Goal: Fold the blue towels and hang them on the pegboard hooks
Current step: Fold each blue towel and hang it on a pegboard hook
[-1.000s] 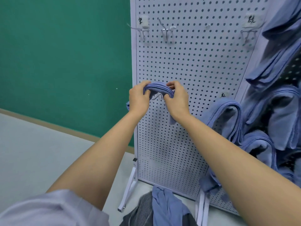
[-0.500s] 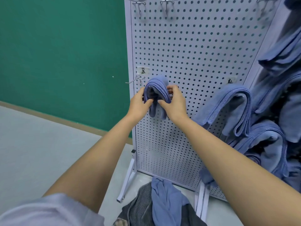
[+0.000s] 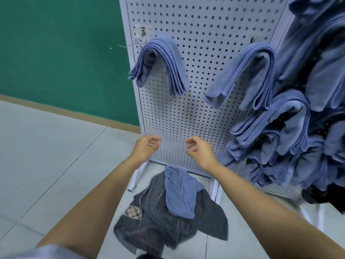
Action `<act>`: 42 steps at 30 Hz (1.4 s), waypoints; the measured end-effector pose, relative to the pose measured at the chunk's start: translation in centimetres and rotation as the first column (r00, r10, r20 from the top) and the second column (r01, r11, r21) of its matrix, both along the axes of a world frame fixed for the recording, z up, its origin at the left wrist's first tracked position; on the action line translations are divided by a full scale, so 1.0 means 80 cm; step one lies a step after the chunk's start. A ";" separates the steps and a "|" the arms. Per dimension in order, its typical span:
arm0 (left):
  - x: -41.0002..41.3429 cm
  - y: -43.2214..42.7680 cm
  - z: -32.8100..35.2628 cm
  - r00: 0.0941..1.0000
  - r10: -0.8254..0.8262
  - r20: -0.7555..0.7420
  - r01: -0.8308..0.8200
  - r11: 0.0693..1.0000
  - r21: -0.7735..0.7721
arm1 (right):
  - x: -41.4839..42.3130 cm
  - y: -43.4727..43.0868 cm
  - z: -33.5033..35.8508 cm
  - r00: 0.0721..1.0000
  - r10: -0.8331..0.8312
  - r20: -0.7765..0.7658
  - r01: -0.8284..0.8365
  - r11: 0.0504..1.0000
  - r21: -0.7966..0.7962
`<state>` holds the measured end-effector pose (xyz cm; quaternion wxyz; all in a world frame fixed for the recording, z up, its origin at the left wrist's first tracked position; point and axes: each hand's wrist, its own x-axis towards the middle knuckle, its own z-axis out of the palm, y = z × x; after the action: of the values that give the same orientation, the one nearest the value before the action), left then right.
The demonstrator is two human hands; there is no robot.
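Note:
A folded blue towel hangs over a hook at the left side of the white pegboard. A second folded blue towel hangs to its right. Far below them, my left hand and my right hand hover in front of the board's lower part, fingers loosely curled, holding nothing. On the floor under my hands lies a loose blue towel, crumpled on top of a grey striped cloth.
Several more folded blue towels hang crowded on an adjoining board at the right. An empty wire hook sticks out left of the hung towel. The board's white legs stand on the tiled floor. A green wall is behind.
Both hands let go of the folded towel, which now hangs on its hook, and dropped low in front of the board. The view tilted down toward the floor pile.

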<state>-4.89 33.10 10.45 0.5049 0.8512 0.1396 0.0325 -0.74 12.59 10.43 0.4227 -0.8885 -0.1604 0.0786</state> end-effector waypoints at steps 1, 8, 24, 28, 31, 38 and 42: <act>-0.001 -0.005 -0.026 0.999 -0.014 -0.045 0.014 1.000 0.004 | -0.001 -0.008 -0.027 0.999 -0.013 -0.037 0.012 0.999 -0.030; 0.002 -0.037 -0.190 0.967 -0.066 -0.246 0.076 0.997 0.032 | -0.008 -0.041 -0.190 0.967 -0.010 -0.254 -0.047 0.975 -0.217; 0.021 -0.101 -0.350 0.788 -0.429 -0.442 0.571 0.777 0.265 | -0.034 -0.027 -0.359 0.923 -0.030 -0.384 -0.124 0.921 -0.369; 0.013 -0.100 -0.319 0.779 -0.436 -0.451 0.604 0.713 0.356 | -0.031 -0.041 -0.319 0.941 -0.010 -0.339 -0.035 0.991 -0.126; 0.012 -0.101 -0.269 0.825 -0.443 -0.350 0.550 0.770 0.323 | -0.026 -0.059 -0.269 0.955 0.012 -0.297 -0.017 1.000 -0.016; 0.015 -0.125 -0.074 0.860 -0.507 -0.054 0.505 0.861 -0.056 | -0.037 -0.116 -0.091 0.974 0.045 -0.220 0.010 0.969 0.246; -0.003 -0.153 0.032 0.886 -0.460 0.060 0.461 0.856 -0.233 | -0.055 -0.167 0.008 0.995 0.062 -0.084 -0.045 0.981 0.191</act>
<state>-5.14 20.87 13.04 0.5977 0.7921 -0.0657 -0.1054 -5.18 -0.77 11.09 0.5094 -0.8354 -0.1721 0.1142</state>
